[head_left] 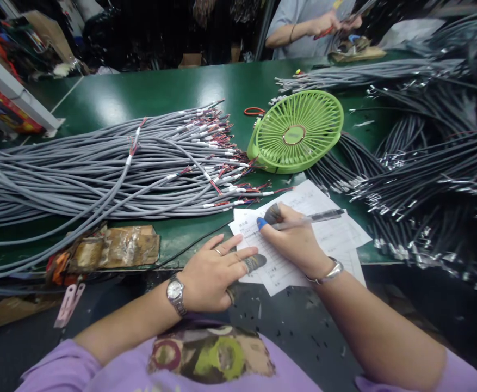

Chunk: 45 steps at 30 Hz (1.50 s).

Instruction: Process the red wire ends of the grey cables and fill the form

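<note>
My right hand (pixel 293 237) is closed round a pen (pixel 323 216), its tip over a printed sheet of paper (pixel 274 275). A grey cover and a blue one sit on two of its fingertips. Resting flat on the sheet's left edge, my left hand (pixel 217 267) has its fingers spread and holds nothing. It wears a ring, a watch and a grey fingertip cover. More white sheets (pixel 307 193) lie beneath and behind the right hand, overlapping at angles. The pen tip itself is hidden by the fingers.
Grey cables (pixel 99 169) with stripped ends lie across the green table (pixel 140 98) at left. A green fan (pixel 299 133) stands behind the papers. Black cables (pixel 426 169) pile up at right. A taped wooden block (pixel 128 247) sits at the front edge. A co-worker (pixel 303 27) handles tools opposite.
</note>
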Motion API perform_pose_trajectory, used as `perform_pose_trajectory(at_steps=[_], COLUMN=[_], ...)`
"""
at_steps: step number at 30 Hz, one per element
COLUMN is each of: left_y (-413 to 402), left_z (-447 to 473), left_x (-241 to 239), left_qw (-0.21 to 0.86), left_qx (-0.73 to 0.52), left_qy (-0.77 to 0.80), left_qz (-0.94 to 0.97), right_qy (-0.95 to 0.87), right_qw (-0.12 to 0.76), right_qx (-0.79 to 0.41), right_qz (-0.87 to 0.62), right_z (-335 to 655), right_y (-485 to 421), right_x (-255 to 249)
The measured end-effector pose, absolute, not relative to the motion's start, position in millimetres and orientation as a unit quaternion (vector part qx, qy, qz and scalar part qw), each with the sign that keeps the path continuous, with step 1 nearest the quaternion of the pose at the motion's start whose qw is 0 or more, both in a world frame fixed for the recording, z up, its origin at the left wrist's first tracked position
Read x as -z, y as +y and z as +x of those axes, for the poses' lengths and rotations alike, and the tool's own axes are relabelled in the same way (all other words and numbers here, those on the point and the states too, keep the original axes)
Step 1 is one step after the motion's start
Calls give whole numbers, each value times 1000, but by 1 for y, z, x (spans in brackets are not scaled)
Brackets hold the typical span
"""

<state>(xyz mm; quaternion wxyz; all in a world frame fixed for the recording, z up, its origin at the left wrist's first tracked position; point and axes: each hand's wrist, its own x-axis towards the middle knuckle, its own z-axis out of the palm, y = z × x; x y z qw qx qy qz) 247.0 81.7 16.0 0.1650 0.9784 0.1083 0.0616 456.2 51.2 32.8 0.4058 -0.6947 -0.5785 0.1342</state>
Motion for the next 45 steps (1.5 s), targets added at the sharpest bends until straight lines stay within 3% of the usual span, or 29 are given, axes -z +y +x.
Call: perform_pose_trajectory(at_steps=[45], left_y=[82], left_z=[247], left_x=[-15], left_qw=[172], left_qx=[-63], left_qy=[109], left_qz=[977], right_qy=[-571], right_qw=[407], right_qx=[-143], right_qz=[-698], right_z=[456], right_y=[50], right_x=[-33])
